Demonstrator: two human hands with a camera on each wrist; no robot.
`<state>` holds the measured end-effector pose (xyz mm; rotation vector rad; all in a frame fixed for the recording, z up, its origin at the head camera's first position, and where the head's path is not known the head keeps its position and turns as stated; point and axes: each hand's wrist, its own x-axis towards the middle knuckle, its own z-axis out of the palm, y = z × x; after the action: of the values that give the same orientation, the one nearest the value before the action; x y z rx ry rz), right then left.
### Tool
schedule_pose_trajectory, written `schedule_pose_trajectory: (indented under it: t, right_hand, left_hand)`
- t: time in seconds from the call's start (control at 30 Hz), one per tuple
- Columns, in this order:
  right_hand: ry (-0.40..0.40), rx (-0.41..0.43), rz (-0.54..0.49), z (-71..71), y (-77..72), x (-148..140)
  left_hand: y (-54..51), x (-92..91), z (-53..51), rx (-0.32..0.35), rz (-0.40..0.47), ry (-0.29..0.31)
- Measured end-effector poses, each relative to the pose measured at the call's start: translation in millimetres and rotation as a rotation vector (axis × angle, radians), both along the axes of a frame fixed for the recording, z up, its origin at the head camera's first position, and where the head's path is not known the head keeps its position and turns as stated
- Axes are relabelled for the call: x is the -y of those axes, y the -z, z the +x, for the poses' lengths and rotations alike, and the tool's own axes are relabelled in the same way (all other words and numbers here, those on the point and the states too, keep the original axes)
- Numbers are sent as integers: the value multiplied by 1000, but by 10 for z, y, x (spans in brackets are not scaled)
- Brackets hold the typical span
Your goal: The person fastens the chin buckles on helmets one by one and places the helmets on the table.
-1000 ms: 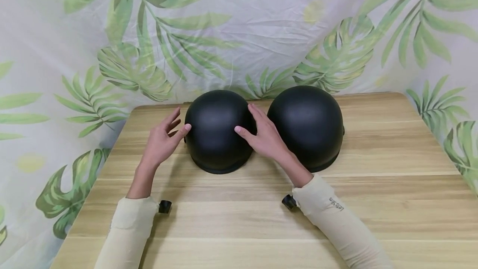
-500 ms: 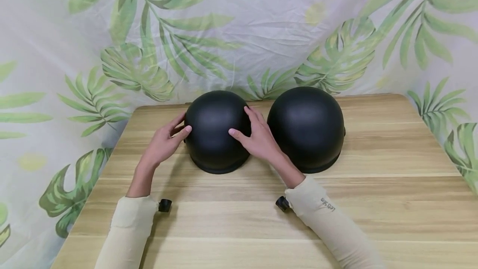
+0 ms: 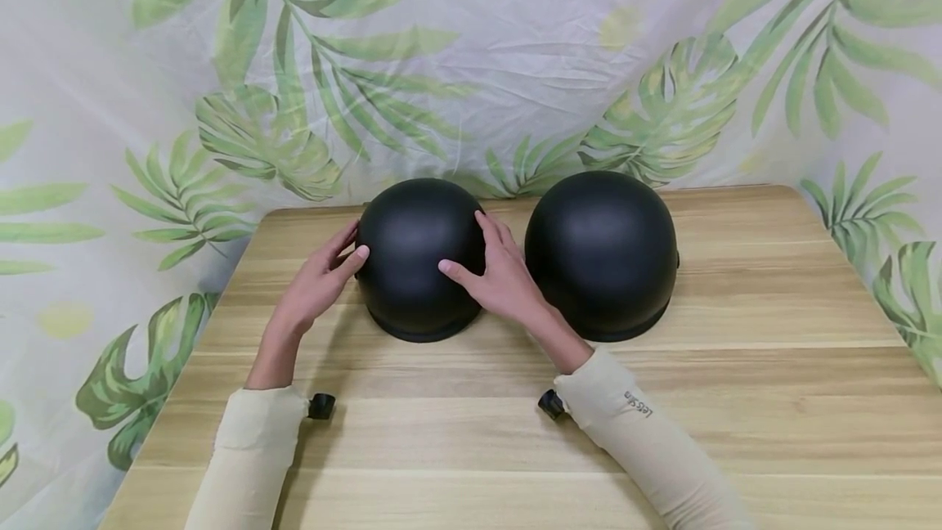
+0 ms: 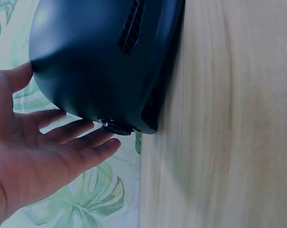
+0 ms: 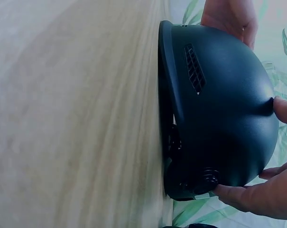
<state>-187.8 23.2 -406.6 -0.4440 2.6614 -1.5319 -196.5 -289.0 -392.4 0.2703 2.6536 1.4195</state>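
Two matte black helmets sit dome-up side by side near the back of the table. At the left helmet [image 3: 415, 227], my left hand [image 3: 312, 289] touches the left side with thumb and fingertips, fingers fairly straight. My right hand [image 3: 504, 278] lies against its right side, thumb spread over the front of the shell. The left wrist view shows this helmet's [image 4: 86, 61] slatted vent and a round side knob [image 4: 117, 127]. In the right wrist view a fingertip meets another knob [image 5: 207, 180]. The right helmet [image 3: 599, 248] stands just beyond my right hand, untouched by the left.
The wood-grain table [image 3: 456, 432] extends toward me and to both sides. Behind it hangs a leaf-printed cloth [image 3: 515, 64]. A small black device [image 3: 321, 406] sticks out at the left cuff and another black device [image 3: 552, 404] at the right cuff.
The left helmet has slid slightly left, away from the right helmet, and my right hand has moved left with it. My left fingers have come onto its side. The right helmet has stayed put.
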Motion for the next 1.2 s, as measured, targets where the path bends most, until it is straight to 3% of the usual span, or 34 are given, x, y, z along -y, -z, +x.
schedule_pose_trajectory:
  t: [0.17,0.43,0.67,1.0,1.2]
  right_hand:
    - [16,-14,6,-5,22,25]
    - [56,-27,15,8,32,45]
    - [56,-21,19,25,-7,39]
    - [47,-1,12,26,-37,11]
    - [39,8,4,31,-34,15]
  left_hand:
    - [34,-26,-8,16,34,1]
    - [39,-101,1,-19,26,-31]
    - [-43,-139,41,-58,8,-75]
    - [-185,-157,108,-84,93,-95]
    - [-214,-174,129,-94,132,-125]
